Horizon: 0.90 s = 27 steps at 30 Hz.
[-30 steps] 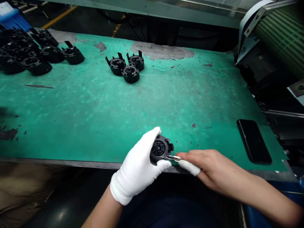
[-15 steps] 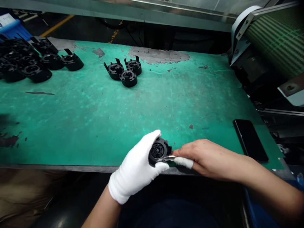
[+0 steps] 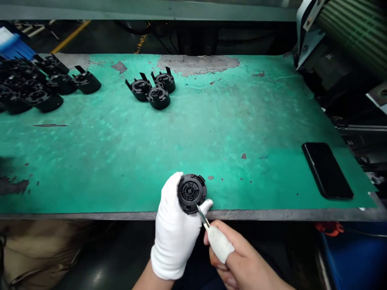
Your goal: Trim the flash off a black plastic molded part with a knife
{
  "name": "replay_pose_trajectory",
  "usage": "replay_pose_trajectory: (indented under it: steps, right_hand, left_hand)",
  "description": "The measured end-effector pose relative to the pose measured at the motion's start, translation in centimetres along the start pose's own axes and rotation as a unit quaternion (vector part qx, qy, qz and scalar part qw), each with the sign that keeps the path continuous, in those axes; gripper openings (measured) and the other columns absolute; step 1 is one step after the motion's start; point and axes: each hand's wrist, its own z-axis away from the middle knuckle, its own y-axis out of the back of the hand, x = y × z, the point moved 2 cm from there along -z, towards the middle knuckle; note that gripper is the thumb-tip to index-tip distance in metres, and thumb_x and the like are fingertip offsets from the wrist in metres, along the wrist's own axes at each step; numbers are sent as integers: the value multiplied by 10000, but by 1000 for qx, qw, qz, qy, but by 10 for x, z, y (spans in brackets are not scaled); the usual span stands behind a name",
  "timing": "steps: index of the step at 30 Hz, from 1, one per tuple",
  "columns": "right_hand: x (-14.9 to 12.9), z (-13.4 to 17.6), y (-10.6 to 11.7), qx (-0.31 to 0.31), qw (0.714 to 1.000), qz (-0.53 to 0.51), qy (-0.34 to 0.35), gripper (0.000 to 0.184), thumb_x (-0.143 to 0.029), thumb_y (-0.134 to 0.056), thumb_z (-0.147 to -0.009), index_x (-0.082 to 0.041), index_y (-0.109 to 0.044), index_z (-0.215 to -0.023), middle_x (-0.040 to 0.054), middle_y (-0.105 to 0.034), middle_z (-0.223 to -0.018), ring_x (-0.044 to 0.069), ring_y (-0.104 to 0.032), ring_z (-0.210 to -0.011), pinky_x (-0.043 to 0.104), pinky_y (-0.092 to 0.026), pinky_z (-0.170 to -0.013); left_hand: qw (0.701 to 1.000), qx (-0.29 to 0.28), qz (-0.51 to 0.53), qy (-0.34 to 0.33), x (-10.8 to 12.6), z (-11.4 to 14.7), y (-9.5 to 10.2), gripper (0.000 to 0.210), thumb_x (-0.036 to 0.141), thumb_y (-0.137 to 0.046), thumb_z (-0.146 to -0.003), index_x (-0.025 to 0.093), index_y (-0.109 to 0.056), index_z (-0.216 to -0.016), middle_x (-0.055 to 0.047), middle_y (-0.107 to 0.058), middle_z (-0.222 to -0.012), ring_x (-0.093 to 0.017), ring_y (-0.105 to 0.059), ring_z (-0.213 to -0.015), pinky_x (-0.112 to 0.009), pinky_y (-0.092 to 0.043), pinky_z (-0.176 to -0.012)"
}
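A round black plastic part [image 3: 191, 192] faces up near the front edge of the green work surface, with its ribbed inner side showing. My left hand [image 3: 175, 233], in a white glove, is closed around its left and lower sides. My right hand [image 3: 232, 255] is bare but for a white cover on the thumb, and it grips a thin-bladed knife [image 3: 203, 216]. The blade tip touches or lies very close to the part's lower rim. Most of the knife's handle is hidden inside the fingers.
Three similar black parts [image 3: 158, 97] stand together at the back, and several more [image 3: 45, 96] crowd the left. A black phone [image 3: 328, 171] lies at the right. Machinery with a green belt [image 3: 350, 36] rises at the back right. A blue bin [image 3: 350, 257] sits below the right edge.
My right hand has swung down below the part, so the blade now points up at its lower rim instead of lying across its right side. The left hand has turned more upright with the part.
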Motion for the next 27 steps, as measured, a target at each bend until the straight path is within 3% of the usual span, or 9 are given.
replay_pose_trajectory:
  steps: [3,8,11,14,20,27]
  right_hand:
    - [2,-2,0,-15,999,30,17,313,-543,-562,-924,-242,-483,-958,-96,-404,-618,58,-262,-456,189,-192,-411]
    - [4,-1,-14,-88,971,199,94,334,-529,-743,-786,-239,-601,-870,-25,-570,-714,129,-503,-659,245,-359,-587]
    - [6,-3,-21,-70,996,39,47,373,-582,-669,-834,-227,-564,-878,-60,-507,-612,82,-416,-524,218,-278,-509]
    - [14,-6,-25,-54,990,-132,-6,407,-622,-622,-869,-232,-504,-875,-108,-413,-535,45,-275,-412,203,-132,-439]
    - [25,-11,-30,-45,982,-182,7,498,-695,-653,-831,-220,-504,-860,-104,-428,-528,31,-280,-388,196,-98,-403]
    - [26,-14,-38,-11,979,-200,40,514,-702,-671,-825,-221,-489,-817,-111,-362,-525,31,-211,-395,199,-107,-403]
  left_hand:
    - [1000,-4,2,7,0,-1,0,835,465,-816,-779,163,-410,-1442,-171,-551,-1374,-326,-569,-1280,-513,-483,-1115]
    - [1000,-5,-14,5,-4,1,-2,891,552,-812,-750,156,-416,-1442,-175,-548,-1375,-344,-554,-1300,-520,-464,-1134]
    - [1000,5,-5,6,-5,2,-2,916,558,-825,-733,163,-411,-1448,-169,-555,-1365,-340,-567,-1284,-511,-469,-1130]
    - [999,11,18,26,-6,4,-2,932,557,-841,-715,187,-405,-1451,-154,-565,-1354,-331,-598,-1240,-502,-491,-1108]
    - [999,33,5,28,-6,5,-5,956,622,-842,-672,197,-427,-1420,-151,-599,-1297,-355,-635,-1179,-540,-531,-1042]
    - [999,42,1,9,-4,7,-5,855,561,-833,-723,204,-441,-1394,-146,-609,-1291,-348,-640,-1180,-534,-540,-1026]
